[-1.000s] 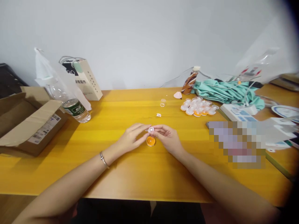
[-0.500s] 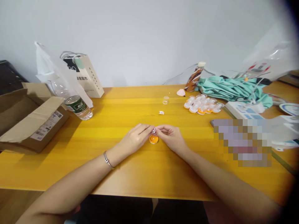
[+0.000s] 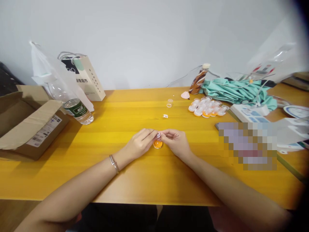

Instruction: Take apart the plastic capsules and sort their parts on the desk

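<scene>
Between the fingertips of both hands is a small white piece with dark openings or markings (image 3: 158,135). My left hand (image 3: 143,141) pinches it from the left, and my right hand (image 3: 177,142) pinches from the right; its edges are hidden by the fingers. Just below the fingertips, a small round orange cup (image 3: 157,145) rests on the table. A similar small white patterned piece (image 3: 165,116) lies farther back, with a small clear plastic cup (image 3: 169,103) beyond it.
Clear capsules with orange bases (image 3: 208,108) cluster at the right, near a pale pink cone-shaped item (image 3: 185,95), a brown drink bottle (image 3: 198,80) and green folded fabric (image 3: 238,91). At the left are an open cardboard box (image 3: 41,129), a water bottle (image 3: 78,111) and a paper bag (image 3: 90,79).
The whole view has shifted slightly, so background things sit a little farther left. Both hands keep nearly the same pinch on the white piece above the orange cup.
</scene>
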### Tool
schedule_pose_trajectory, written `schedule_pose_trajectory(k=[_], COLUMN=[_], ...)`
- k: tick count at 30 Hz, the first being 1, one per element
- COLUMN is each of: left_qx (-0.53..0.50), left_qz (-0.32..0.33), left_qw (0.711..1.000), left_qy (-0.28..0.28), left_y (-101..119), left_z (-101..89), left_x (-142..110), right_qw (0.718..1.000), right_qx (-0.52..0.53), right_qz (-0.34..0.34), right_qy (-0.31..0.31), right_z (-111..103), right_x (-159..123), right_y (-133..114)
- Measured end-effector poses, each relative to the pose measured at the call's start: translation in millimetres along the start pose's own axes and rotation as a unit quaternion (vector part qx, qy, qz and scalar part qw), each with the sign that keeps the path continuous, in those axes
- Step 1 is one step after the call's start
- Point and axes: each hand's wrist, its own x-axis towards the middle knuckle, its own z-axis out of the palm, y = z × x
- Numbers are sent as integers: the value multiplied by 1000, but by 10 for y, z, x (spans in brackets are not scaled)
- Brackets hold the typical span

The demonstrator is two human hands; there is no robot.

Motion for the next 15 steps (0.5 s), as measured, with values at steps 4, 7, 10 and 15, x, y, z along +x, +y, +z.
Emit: schedule_pose_trajectory(k=[4,7,10,15], left_qx=[-18,-43,-64,-107], left_qz=[-10,-22,-29,-67], left_qw=[1000,999,998,991], left_qy=[3,7,8,48], left_y=[-8,-38,-60,-30], left_z=[6,11,10,-29], left_x=[-1,6,17,38], right_qw=[1000,998,997,999], right_qx=[26,56,56,24], right_qz=[15,39,54,33], right_qy=[3,-3,-13,-3], right_z=[-9,-18,-16,-25], right_x=[33,68,93,148], right_y=[40,71,73,85])
